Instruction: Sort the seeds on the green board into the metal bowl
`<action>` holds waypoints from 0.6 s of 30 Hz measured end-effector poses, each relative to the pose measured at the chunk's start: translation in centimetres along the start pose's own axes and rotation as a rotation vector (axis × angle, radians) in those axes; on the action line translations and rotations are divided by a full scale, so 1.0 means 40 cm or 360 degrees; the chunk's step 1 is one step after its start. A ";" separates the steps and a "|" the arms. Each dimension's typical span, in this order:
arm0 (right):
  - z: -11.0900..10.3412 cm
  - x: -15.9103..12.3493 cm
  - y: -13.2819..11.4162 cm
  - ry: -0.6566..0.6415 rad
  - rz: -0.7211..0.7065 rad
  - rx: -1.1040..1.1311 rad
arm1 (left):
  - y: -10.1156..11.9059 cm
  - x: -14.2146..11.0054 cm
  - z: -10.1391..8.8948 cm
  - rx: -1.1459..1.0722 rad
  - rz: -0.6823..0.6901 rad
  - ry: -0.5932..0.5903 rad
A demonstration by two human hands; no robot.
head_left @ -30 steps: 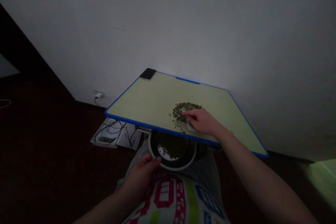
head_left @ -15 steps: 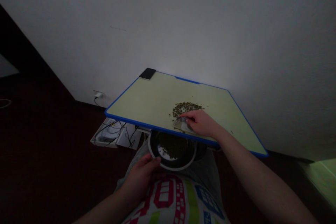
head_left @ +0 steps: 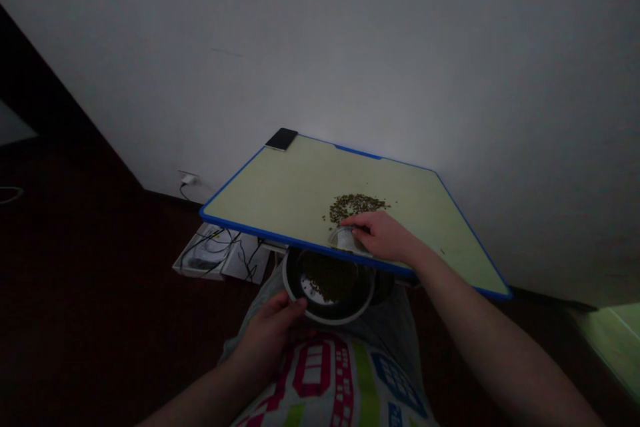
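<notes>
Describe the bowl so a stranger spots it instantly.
Start from the blue-edged board. Partly hidden under its near edge is the bowl, with the left hand at its rim. Unlike the angular white boxes to its left, it is round and holds grains.

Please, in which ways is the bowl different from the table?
The bowl is round; the table is four-sided. The bowl has a pale rim, the table a blue edge. The bowl is smaller than the table. Both carry small, dark grains.
</notes>
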State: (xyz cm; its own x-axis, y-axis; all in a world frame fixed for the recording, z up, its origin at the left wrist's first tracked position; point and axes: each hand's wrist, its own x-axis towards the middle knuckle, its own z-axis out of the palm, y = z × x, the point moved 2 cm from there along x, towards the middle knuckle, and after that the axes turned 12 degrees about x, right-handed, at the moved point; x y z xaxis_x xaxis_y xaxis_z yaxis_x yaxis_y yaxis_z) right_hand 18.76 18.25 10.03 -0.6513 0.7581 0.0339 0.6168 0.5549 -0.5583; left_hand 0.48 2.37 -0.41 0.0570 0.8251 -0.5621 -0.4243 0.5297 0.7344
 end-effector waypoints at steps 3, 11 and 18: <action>0.000 -0.001 -0.004 -0.0003 0.0001 0.0000 | -0.001 0.001 -0.001 -0.0002 -0.0008 -0.0004; 0.001 -0.002 -0.010 -0.0003 0.0009 0.0068 | 0.001 -0.004 0.003 -0.0007 0.0004 -0.0015; 0.002 -0.002 -0.003 0.0012 0.0009 0.0139 | -0.001 -0.004 0.002 -0.0034 0.0014 -0.0034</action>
State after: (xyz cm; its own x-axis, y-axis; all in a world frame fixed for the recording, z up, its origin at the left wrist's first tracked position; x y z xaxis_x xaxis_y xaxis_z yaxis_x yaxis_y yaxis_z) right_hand 18.72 18.08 10.00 -0.6443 0.7639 0.0368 0.5793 0.5189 -0.6287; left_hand 0.55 2.22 -0.31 0.0722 0.8338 -0.5474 -0.4441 0.5183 0.7308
